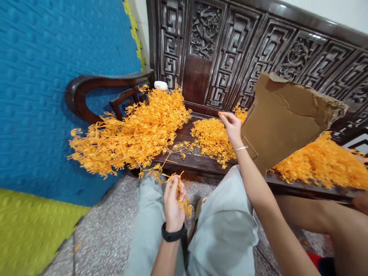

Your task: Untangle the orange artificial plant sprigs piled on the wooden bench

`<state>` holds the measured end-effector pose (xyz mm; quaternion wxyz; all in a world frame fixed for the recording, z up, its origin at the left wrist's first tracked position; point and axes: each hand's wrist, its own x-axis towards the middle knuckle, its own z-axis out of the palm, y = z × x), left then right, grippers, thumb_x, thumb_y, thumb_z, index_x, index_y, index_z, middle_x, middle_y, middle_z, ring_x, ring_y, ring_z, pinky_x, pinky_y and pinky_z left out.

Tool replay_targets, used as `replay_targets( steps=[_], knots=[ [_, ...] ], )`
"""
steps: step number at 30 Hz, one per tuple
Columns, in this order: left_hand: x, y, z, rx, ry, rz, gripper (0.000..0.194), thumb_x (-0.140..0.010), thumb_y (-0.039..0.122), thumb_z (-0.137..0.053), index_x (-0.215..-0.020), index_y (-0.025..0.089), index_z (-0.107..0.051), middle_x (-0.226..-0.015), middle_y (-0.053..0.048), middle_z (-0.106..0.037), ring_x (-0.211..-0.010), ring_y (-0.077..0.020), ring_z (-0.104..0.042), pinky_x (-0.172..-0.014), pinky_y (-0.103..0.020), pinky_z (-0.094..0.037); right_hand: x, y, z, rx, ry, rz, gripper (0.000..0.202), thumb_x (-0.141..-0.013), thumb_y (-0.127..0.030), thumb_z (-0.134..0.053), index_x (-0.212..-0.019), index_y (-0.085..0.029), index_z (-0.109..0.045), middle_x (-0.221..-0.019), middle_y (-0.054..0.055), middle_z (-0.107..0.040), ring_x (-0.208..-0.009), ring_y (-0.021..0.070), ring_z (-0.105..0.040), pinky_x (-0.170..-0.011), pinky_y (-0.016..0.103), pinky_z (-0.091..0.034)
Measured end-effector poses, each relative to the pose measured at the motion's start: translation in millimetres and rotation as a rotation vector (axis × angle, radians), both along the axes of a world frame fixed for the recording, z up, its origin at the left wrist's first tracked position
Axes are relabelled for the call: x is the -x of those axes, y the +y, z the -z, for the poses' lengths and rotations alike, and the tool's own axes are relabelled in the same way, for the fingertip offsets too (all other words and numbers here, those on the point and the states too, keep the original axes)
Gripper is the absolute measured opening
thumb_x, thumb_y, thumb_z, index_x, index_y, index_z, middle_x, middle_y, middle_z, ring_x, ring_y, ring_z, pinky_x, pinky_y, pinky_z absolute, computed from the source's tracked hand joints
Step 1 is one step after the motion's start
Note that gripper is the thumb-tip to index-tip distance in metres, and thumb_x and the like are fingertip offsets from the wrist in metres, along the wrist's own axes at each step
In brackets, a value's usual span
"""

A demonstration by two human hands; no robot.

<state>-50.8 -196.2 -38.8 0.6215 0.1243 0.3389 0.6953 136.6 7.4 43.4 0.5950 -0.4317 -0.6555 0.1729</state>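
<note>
My left hand (pixel 173 201), with a black band at the wrist, is closed round some branched orange plastic sprigs (pixel 187 207) above my lap. Thin stems poke out past its fingertips. My right hand (pixel 233 129), wearing a thin bracelet, is raised over the middle pile of orange sprigs (pixel 211 136). Its fingertips pinch a small orange piece (pixel 220 114), mostly hidden by the fingers. To the left, a large heap of orange branched sprigs (pixel 138 134) covers the end of the bench, with a few loose stems (pixel 172 153) between the heaps.
A brown cardboard sheet (pixel 284 119) leans upright beside my right forearm. Beyond it lies another orange heap (pixel 324 161). The dark carved bench back (pixel 198 80) rises behind, and a curved armrest (pixel 77 97) stands left. A white-lidded tub (pixel 160 85) is at the back. Another person's leg (pixel 322 214) is at right.
</note>
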Motion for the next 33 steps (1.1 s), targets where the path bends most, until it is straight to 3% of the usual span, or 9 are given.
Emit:
replay_targets(
  steps=[4, 7, 9, 11, 16, 20, 22, 28, 33],
  knots=[
    [-0.7, 5.2, 3.6, -0.032, 0.009, 0.039, 0.021, -0.075, 0.032, -0.057, -0.089, 0.017, -0.056, -0.063, 0.001, -0.055, -0.048, -0.0070, -0.045, -0.048, -0.019, -0.037, -17.9, 15.7, 31.5, 0.230, -0.213, 0.083, 0.048, -0.074, -0.031, -0.057, -0.118, -0.014, -0.048, -0.104, 0.013, -0.060, -0.081, 0.0190, -0.060, -0.080, 0.040, -0.047],
    [0.2, 8.0, 5.3, -0.059, -0.013, 0.057, 0.022, -0.078, 0.030, -0.052, -0.093, 0.015, -0.058, -0.076, -0.004, -0.060, -0.059, -0.0102, -0.052, -0.060, -0.024, -0.042, -12.1, 16.9, 48.9, 0.354, -0.376, 0.139, 0.071, -0.067, -0.027, -0.065, -0.130, -0.011, -0.037, -0.131, 0.021, -0.040, -0.105, 0.0254, -0.053, -0.093, 0.044, -0.040],
    [1.0, 8.8, 6.4, -0.079, -0.007, 0.050, 0.020, -0.077, 0.026, -0.053, -0.092, 0.015, -0.059, -0.077, -0.004, -0.060, -0.060, -0.0097, -0.051, -0.062, -0.024, -0.041, -8.4, 16.1, 53.1, 0.400, -0.443, 0.144, 0.072, -0.065, -0.027, -0.067, -0.129, -0.010, -0.039, -0.136, 0.021, -0.032, -0.114, 0.0273, -0.047, -0.097, 0.044, -0.037],
    [1.8, 9.1, 7.2, -0.089, -0.015, 0.040, 0.019, -0.075, 0.023, -0.054, -0.092, 0.015, -0.061, -0.078, -0.004, -0.060, -0.060, -0.0091, -0.051, -0.064, -0.023, -0.041, -5.8, 13.8, 52.3, 0.465, -0.483, 0.103, 0.062, -0.066, -0.026, -0.066, -0.122, -0.007, -0.047, -0.131, 0.022, -0.040, -0.109, 0.0263, -0.050, -0.095, 0.044, -0.039],
    [3.9, 9.9, 6.5, -0.067, -0.118, 0.088, 0.038, -0.081, 0.040, -0.045, -0.104, 0.013, -0.060, -0.097, -0.010, -0.061, -0.077, -0.0138, -0.056, -0.073, -0.026, -0.043, 12.3, -12.8, 30.8, 0.546, -0.426, -0.384, 0.023, -0.075, -0.024, -0.058, -0.093, -0.009, -0.061, -0.094, 0.011, -0.064, -0.083, 0.0149, -0.059, -0.083, 0.034, -0.046],
    [4.5, 11.4, 4.6, -0.032, -0.177, 0.133, 0.045, -0.083, 0.048, -0.039, -0.108, 0.015, -0.058, -0.111, -0.011, -0.059, -0.096, -0.0182, -0.056, -0.079, -0.028, -0.042, 44.7, -59.6, 6.2, 0.628, -0.536, -0.946, 0.023, -0.075, -0.026, -0.061, -0.091, -0.011, -0.060, -0.085, 0.005, -0.063, -0.077, 0.0111, -0.059, -0.075, 0.026, -0.047],
    [3.2, 11.9, 4.0, -0.034, -0.232, 0.144, 0.042, -0.082, 0.048, -0.041, -0.102, 0.017, -0.060, -0.108, -0.010, -0.060, -0.099, -0.0184, -0.055, -0.080, -0.028, -0.042, 61.7, -82.7, 0.8, 0.616, -0.648, -1.098, 0.030, -0.073, -0.024, -0.063, -0.099, -0.012, -0.057, -0.088, 0.005, -0.061, -0.076, 0.0101, -0.057, -0.071, 0.023, -0.046],
    [-0.2, 10.6, 3.9, -0.060, -0.358, 0.147, 0.026, -0.081, 0.042, -0.048, -0.083, 0.019, -0.061, -0.089, -0.003, -0.063, -0.078, -0.0124, -0.057, -0.065, -0.023, -0.044, 92.2, -114.8, 10.6, 0.319, -1.051, -0.984, 0.022, -0.073, -0.016, -0.060, -0.094, -0.016, -0.056, -0.090, 0.003, -0.052, -0.073, 0.0096, -0.050, -0.065, 0.021, -0.040],
    [3.5, 12.4, 8.5, -0.040, -0.404, 0.115, 0.019, -0.080, 0.037, -0.052, -0.078, 0.020, -0.059, -0.073, 0.001, -0.060, -0.063, -0.0100, -0.054, -0.057, -0.022, -0.042, 99.4, -115.4, 17.3, 0.218, -1.055, -0.890, 0.006, -0.081, -0.017, -0.050, -0.086, -0.015, -0.053, -0.087, 0.004, -0.053, -0.073, 0.0114, -0.049, -0.067, 0.023, -0.039]
  ],
)
